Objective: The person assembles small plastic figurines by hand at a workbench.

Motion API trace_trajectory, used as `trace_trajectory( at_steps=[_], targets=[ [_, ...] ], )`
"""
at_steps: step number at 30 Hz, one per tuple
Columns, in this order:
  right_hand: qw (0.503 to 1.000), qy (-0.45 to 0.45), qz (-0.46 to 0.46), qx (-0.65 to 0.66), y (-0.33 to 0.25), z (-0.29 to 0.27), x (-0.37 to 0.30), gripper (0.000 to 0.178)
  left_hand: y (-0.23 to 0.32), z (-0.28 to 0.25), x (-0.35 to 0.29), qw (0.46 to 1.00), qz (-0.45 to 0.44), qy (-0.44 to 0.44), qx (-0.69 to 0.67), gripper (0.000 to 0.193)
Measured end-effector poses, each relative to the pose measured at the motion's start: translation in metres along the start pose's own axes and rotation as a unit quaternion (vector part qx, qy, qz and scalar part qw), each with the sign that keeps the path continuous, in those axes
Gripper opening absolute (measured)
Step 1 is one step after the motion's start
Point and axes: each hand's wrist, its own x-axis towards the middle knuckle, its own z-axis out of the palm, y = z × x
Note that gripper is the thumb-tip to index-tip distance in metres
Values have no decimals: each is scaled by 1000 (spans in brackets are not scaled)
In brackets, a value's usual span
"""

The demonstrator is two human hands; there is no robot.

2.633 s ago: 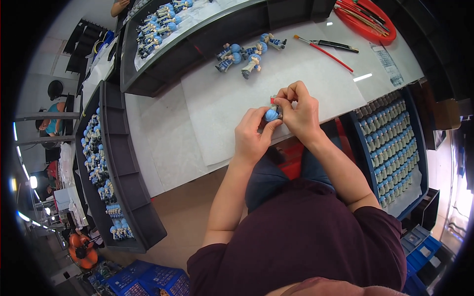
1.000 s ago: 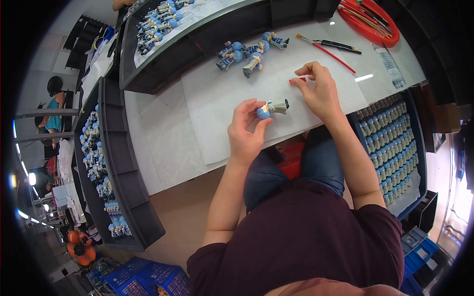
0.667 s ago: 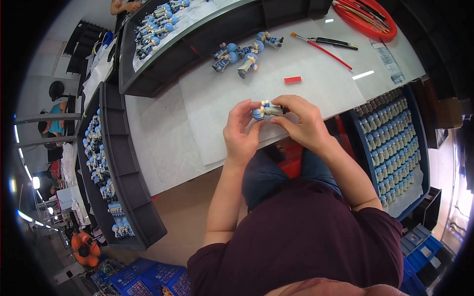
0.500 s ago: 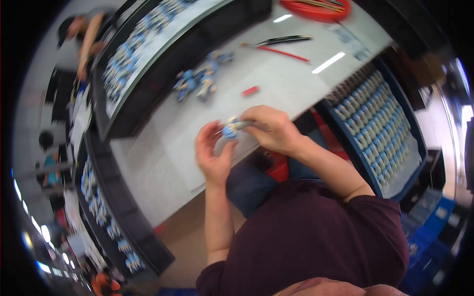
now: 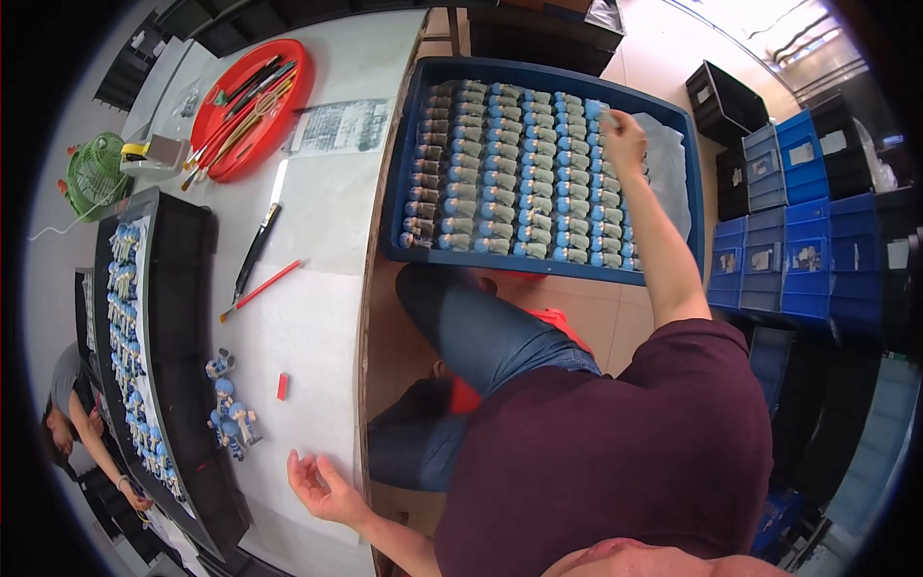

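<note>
My right hand point(image 5: 625, 140) reaches over a dark blue tray point(image 5: 413, 248) lined with rows of small blue-and-grey figurines point(image 5: 500, 163). Its fingers are closed on a small figurine point(image 5: 595, 109) at the far end of a row; they partly hide it. Above the white table point(image 5: 317, 226), my left hand point(image 5: 325, 490) is held with fingers loosely curled and apart, nothing in it. Nearest to it are a red block point(image 5: 283, 387) and a small cluster of blue-haired figurines point(image 5: 231, 420) lying on the table.
A craft knife point(image 5: 256, 252) and a red brush point(image 5: 261, 290) lie on the table. Farther off are a red dish point(image 5: 301, 96) of brushes, a tape dispenser point(image 5: 154, 156) and a green fan point(image 5: 96, 175). A black bin point(image 5: 173, 288) holds figurines. Blue crates point(image 5: 806, 255) stand right. Another person point(image 5: 82, 404) works left.
My view has turned right. My hands, earlier together around a figurine over the table, are now apart: the right has moved over the tray with the figurine, and the left has let go.
</note>
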Motion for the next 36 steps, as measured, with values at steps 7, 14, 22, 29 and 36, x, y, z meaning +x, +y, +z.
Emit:
trace_trajectory(
  at_steps=[7, 14, 22, 29, 36],
  targets=[
    [979, -19, 64, -191, 119, -20, 51, 25, 1, 2, 0, 998, 19, -3, 64, 31],
    [966, -175, 35, -185, 143, -7, 60, 31, -1, 0, -1, 997, 14, 7, 72, 29],
    [942, -257, 17, -215, 237, -9, 97, 42, 6, 16, 11, 994, 53, 16, 95, 25],
    [964, -38, -69, -253, 132, 23, 91, 51, 32, -27, 29, 990, 69, 45, 111, 20],
    [893, -244, -192, 325, -163, 29, -58, 32, 11, -17, 101, 960, 121, 86, 236, 29]
  ],
)
